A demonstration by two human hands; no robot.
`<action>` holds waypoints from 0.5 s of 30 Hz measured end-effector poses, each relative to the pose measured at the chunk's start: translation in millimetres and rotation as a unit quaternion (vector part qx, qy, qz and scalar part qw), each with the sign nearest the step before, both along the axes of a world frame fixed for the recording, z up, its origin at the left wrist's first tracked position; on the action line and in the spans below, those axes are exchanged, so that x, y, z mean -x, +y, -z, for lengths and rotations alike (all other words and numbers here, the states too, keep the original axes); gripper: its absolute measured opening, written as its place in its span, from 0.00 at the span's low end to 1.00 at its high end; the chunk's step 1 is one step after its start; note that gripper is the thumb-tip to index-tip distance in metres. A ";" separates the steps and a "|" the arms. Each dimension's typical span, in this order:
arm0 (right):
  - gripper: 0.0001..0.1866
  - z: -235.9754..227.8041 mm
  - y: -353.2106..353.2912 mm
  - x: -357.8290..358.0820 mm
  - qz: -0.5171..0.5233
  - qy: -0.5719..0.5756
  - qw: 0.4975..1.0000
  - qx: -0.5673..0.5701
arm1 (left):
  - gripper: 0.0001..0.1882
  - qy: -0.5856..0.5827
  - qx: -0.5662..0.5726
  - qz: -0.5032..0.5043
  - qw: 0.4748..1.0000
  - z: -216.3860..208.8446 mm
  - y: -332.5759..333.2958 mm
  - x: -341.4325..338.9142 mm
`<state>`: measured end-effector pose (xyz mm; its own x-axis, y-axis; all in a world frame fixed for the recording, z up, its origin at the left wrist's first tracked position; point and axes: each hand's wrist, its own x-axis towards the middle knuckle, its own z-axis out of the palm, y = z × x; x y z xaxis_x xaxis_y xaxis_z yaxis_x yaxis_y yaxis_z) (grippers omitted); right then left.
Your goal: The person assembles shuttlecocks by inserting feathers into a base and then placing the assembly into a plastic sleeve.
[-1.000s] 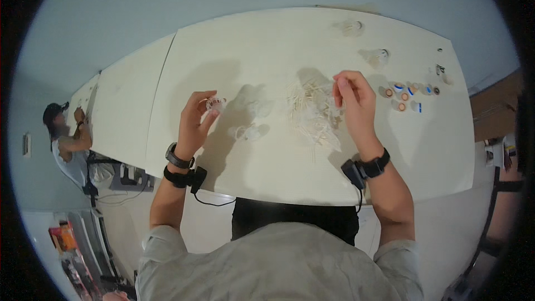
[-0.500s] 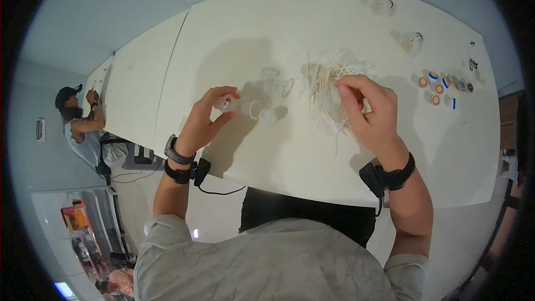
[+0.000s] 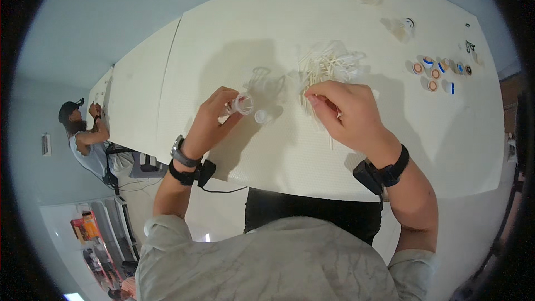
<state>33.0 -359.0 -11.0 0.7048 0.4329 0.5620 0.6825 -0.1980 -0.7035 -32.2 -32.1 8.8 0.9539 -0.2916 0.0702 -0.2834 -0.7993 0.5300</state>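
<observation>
A small clear plastic jar (image 3: 243, 103) is in my left hand (image 3: 210, 120), tilted with its round opening toward the right. My right hand (image 3: 350, 112) is closed in a pinch at the near-left edge of a pile of cotton swabs (image 3: 326, 69); what the fingertips hold, if anything, is too small to make out. Crumpled clear plastic (image 3: 352, 61) lies among the swabs. Between my hands a small white cap (image 3: 261, 116) rests on the table. Just beyond it are some clear plastic pieces (image 3: 262, 78), hard to tell apart from their shadows.
On the right of the white table (image 3: 223, 28) stand several small round containers (image 3: 433, 73) with coloured rims. Two shuttlecocks (image 3: 402, 27) lie at the far right, near small black items (image 3: 470, 46). A co-worker (image 3: 86, 134) sits at the far left end.
My right hand has moved left, toward the jar. My left hand has turned the jar so its opening shows more. The view has shifted slightly.
</observation>
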 end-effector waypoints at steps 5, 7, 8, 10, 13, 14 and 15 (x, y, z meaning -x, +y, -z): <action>0.04 -6.0 -1.1 6.9 -0.021 -0.032 0.999 0.023 | 0.21 0.134 0.393 -0.059 0.908 -7.2 -1.2 10.2; 0.05 -6.6 -1.2 9.3 -0.026 -0.037 0.998 0.046 | 0.24 0.162 0.491 -0.042 0.855 -3.3 -5.5 13.3; 0.06 -6.0 0.0 10.0 -0.036 -0.038 0.997 0.050 | 0.25 0.170 0.573 -0.024 0.801 1.4 -3.1 16.3; 0.06 -4.8 1.7 10.4 -0.044 -0.038 0.997 0.057 | 0.28 0.175 0.644 0.011 0.745 7.7 3.6 20.0; 0.11 -5.1 4.9 8.9 -0.057 -0.069 0.993 0.074 | 0.30 0.130 0.694 0.085 0.703 20.6 1.0 21.5; 0.14 -6.3 6.5 10.6 -0.061 -0.077 0.989 0.113 | 0.30 0.125 0.697 0.084 0.702 20.3 4.0 24.5; 0.17 -7.9 7.2 11.0 -0.065 -0.089 0.982 0.153 | 0.31 0.120 0.657 0.078 0.741 19.4 4.6 26.9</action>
